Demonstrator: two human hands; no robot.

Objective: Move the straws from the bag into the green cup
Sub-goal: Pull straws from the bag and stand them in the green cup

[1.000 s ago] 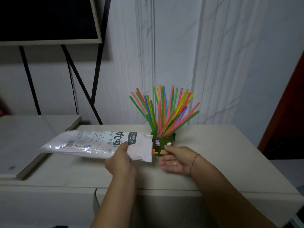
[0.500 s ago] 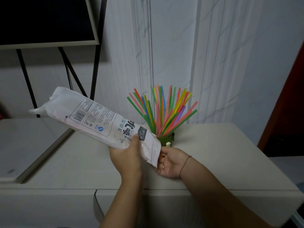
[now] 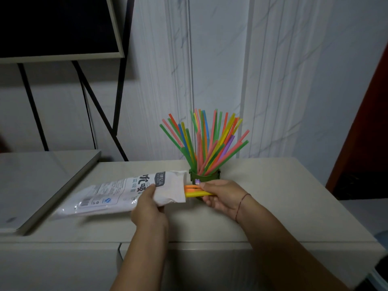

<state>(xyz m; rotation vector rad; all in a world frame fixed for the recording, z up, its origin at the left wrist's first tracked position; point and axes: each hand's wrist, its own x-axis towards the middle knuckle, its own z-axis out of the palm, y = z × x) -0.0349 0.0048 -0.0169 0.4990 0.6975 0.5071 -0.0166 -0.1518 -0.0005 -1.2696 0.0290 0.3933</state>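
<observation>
— Dozens of thin coloured plastic straws (image 3: 206, 143) stand fanned out in the small dark green cup (image 3: 204, 179), near the far edge of the pale surface (image 3: 283, 185). Most of the job looks done!

— And what's left?

— A small bunch of orange and yellow straws (image 3: 194, 191) pokes out of the mouth of the white printed plastic bag (image 3: 117, 194), right in front of the cup. The right hand (image 3: 222, 195) has its fingers (image 3: 210, 185) curled round the ends, pinching them.

— The other hand?

— The left hand (image 3: 150, 208) grips the bag near its open end, thumb on top. The closed end points towards the surface's left edge.

— Many more inside?

— Can't tell through the plastic. It looks fairly flat, so I'd guess few. This bunch isn't clear of the bag yet, and it has to go upright into the cup.
</observation>
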